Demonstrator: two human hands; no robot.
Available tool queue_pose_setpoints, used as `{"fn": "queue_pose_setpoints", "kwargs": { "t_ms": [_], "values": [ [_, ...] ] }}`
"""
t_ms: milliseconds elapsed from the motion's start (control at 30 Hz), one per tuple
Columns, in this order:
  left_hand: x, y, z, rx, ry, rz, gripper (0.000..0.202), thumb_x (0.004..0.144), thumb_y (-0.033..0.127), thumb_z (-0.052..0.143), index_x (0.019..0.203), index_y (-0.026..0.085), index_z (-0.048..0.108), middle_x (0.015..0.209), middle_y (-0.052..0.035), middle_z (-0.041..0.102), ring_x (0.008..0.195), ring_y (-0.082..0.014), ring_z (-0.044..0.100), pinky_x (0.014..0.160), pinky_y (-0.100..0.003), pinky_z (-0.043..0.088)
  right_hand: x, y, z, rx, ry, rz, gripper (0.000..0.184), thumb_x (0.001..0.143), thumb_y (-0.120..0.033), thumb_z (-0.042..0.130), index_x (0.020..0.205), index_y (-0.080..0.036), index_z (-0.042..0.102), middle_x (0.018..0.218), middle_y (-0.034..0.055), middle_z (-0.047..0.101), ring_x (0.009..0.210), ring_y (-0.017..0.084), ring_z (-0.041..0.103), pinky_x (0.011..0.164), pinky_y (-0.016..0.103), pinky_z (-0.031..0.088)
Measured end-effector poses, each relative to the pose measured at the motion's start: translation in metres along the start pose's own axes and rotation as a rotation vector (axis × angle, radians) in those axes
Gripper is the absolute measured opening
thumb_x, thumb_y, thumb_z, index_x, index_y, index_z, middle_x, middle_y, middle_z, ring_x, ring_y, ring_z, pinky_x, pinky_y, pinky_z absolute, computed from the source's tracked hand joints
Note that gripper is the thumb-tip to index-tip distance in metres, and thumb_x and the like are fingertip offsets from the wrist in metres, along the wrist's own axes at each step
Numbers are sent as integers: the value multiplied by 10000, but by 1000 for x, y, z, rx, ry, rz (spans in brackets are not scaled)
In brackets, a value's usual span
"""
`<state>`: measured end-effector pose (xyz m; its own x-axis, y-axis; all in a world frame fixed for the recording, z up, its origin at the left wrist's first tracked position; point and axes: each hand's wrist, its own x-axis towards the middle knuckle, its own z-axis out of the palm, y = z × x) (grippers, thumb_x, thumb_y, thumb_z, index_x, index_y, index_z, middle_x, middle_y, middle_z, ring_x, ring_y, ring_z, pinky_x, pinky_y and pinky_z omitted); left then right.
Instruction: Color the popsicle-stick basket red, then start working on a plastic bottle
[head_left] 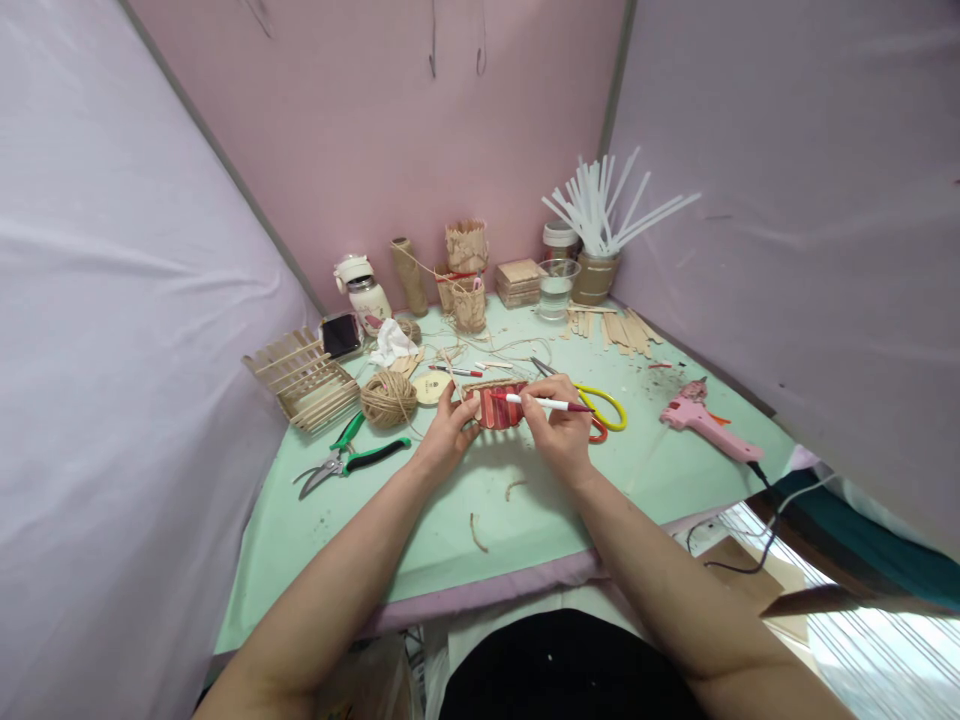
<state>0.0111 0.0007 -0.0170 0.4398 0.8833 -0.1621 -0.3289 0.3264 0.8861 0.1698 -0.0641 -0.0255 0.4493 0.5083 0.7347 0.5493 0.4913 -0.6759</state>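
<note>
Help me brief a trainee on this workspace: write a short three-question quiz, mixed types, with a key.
1. Multiple choice: which hand holds the white pen with the dark red end?
A) left
B) right
C) neither

2. True or false: the ball of twine lies farther left than the left hand, which holds a red-striped piece.

3. Fill in the blank: toward the right side of the green table lies a pink ____ with a cord.

Key:
1. B, the right hand
2. True
3. Glue gun
</note>
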Motion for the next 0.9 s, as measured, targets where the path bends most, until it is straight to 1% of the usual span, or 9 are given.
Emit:
{"fn": "queue_pose_setpoints", "kwargs": {
  "t_ms": [200,333,533,667,900],
  "values": [
    [-1,1,0,11,-2,-1,915,695,458,957,1483,271,533,1398,-117,682,1263,-267,655,1056,-413,529,0,0,1,12,5,-1,153,958,-303,672,816,-261,710,793,12,698,804,226,631,799,419,484],
    [-1,1,0,12,3,-9,916,695,448,958,1489,274,537,1400,-124,677,1282,-279,651,1085,-439,516,0,0,0,15,-3,10,178,958,-306,668,788,-261,694,774,12,689,799,230,631,801,426,485],
    [-1,1,1,8,-9,1,941,691,460,958,1502,273,520,1409,-122,670,1277,-270,647,1064,-416,522,0,0,-1,-8,-2,18,157,964,-326,662,827,-264,708,808,21,703,816,231,635,800,430,490],
    [-1,1,1,15,3,-10,972,671,474,965,1506,280,507,1422,-118,662,1268,-261,645,1056,-407,519,0,1,0,-4,3,13,180,968,-321,655,802,-261,689,782,15,680,806,229,631,790,423,483],
    [0,1,1,11,4,-5,966,666,477,963,1500,290,512,1369,-104,680,1240,-261,647,1035,-409,523,0,0,0,-2,1,18,171,958,-312,660,798,-258,687,790,16,685,802,227,626,790,422,481]
  ]
}}
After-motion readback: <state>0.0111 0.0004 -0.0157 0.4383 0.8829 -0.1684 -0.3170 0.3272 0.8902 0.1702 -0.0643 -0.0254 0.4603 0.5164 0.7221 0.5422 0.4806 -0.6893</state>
